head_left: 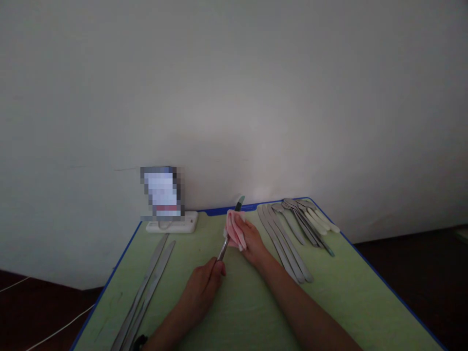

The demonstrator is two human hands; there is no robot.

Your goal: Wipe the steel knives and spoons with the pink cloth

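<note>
Over the middle of the table, my left hand [207, 282] is closed around the handle end of a table knife [223, 248], which points up and away from me. My right hand [251, 240] grips a folded pink cloth [235, 228] wrapped around the knife's blade. The blade's rounded tip shows beyond the cloth, near the far edge. Two long knives [148, 287] lie side by side on the left. Right of my hands, several more knives [283, 243] lie in a row.
Farther right lie spoons [280, 208] and cutlery with white handles [321, 222], partly overlapping. A blurred-out screen [163, 192] stands on a white base [186, 223] at the back left. The green table [234, 317] has a blue edge and meets the wall [234, 97]; white cables [60, 329] run at the lower left.
</note>
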